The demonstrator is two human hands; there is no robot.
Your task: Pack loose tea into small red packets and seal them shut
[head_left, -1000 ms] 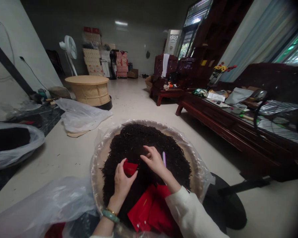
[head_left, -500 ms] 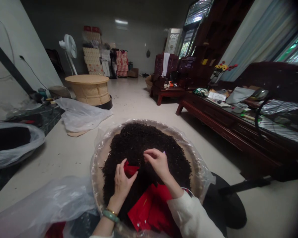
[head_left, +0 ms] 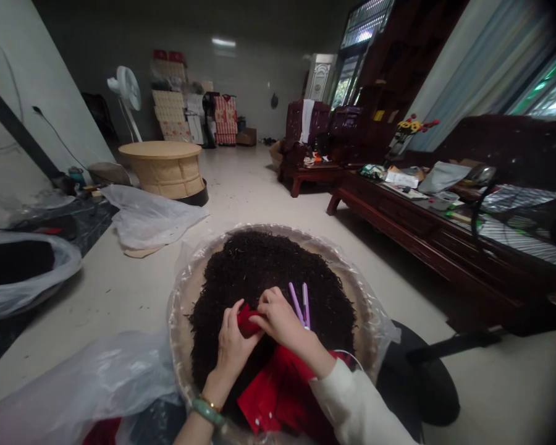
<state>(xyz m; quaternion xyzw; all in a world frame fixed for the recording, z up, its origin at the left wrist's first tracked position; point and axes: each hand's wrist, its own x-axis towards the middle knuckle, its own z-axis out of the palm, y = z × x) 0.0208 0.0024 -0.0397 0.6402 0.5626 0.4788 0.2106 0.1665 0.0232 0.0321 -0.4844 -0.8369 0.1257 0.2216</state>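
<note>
My left hand [head_left: 235, 337], wearing a green bangle, grips a small red packet [head_left: 247, 320] over the heap of dark, twisted tea leaves [head_left: 278, 259]. At the packet's right edge, the closed fingers of my right hand [head_left: 278, 315] pinch it; the fingertips are partly hidden. The tea fills a round basket [head_left: 181, 352] lined with clear plastic. Just beyond my right hand a purple hair straightener [head_left: 300, 304] lies on the tea with its arms apart, a white cord running near my wrist. More red packets [head_left: 278, 389] lie at the near side, below my right forearm.
Clear plastic sheeting [head_left: 88, 377] covers the floor at left, near another lined container of dark leaves [head_left: 69, 266]. A black fan base [head_left: 426, 377] stands close at right. Behind it runs a long wooden table [head_left: 398, 222] with clutter. A woven drum [head_left: 167, 173] stands farther off.
My right hand has moved left and down to the small packet, uncovering the purple hair straightener. My left hand still holds the packet, shifted slightly right.
</note>
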